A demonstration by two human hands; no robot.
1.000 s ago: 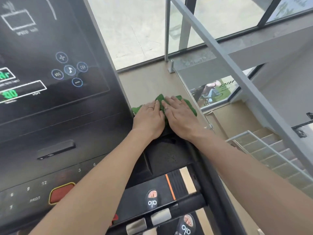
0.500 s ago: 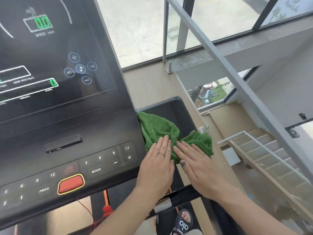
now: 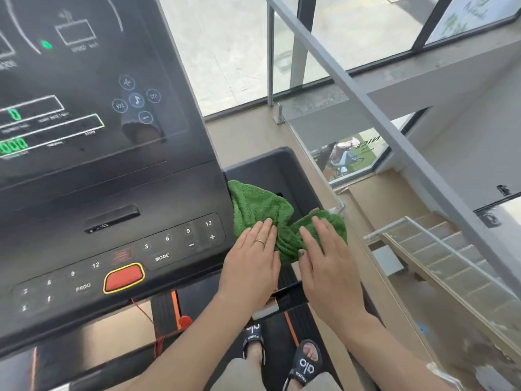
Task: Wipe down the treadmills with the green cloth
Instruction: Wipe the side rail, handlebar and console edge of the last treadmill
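The green cloth [image 3: 262,210] lies bunched in the black side tray [image 3: 284,170] at the right end of the treadmill console [image 3: 112,193]. My left hand [image 3: 251,263] presses flat on the cloth's near left part, fingers together, a ring on one finger. My right hand [image 3: 327,261] presses flat on the cloth's right part, near the tray's right edge. Both palms cover the near end of the cloth.
The console's button panel with a red stop key [image 3: 124,276] sits left of my hands. A glass railing with a grey handrail [image 3: 380,114] runs close along the right, over a stairwell [image 3: 439,263]. My sandalled feet [image 3: 282,354] stand on the belt below.
Both hands have dragged the cloth from the far end of the side tray toward me. The view has shifted so more of the tray's far end shows.
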